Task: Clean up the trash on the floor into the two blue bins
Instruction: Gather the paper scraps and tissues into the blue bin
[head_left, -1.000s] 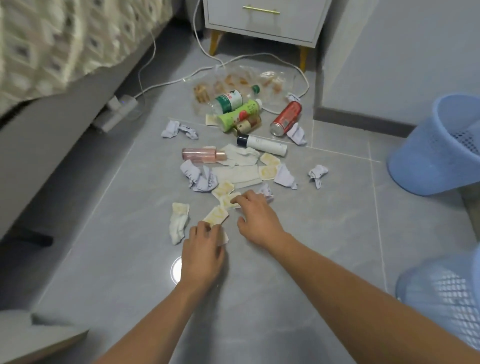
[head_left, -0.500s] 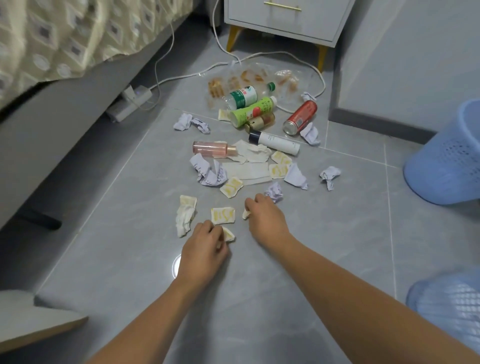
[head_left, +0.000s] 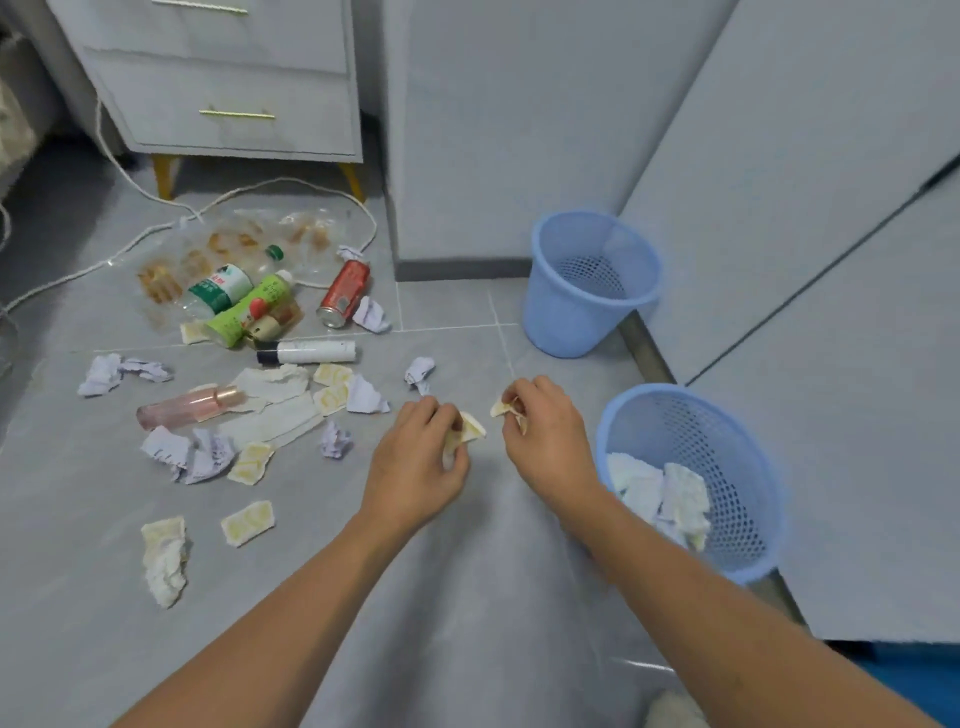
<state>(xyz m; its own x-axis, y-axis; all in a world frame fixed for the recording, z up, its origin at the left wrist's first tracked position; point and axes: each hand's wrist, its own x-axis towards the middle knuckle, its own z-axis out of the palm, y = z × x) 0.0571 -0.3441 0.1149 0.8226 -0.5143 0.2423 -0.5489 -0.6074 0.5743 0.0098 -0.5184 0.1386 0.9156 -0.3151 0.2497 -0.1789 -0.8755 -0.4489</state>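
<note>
My left hand is closed on a yellow-stained paper scrap, lifted above the floor. My right hand pinches another stained scrap, just left of the near blue bin, which holds crumpled white tissues. The far blue bin stands by the wall corner with nothing visible inside. Trash lies on the floor to the left: a red can, a green bottle, a pink bottle, a white tube, stained scraps and crumpled lilac paper.
A grey nightstand on gold legs stands at the back left, with a white cable looping on the floor before it. A greasy clear plastic sheet lies under the bottles. Grey cabinet panels rise on the right.
Both hands picked stained scraps off the floor and moved right toward the near bin. The view swung right, bringing both bins fully into sight.
</note>
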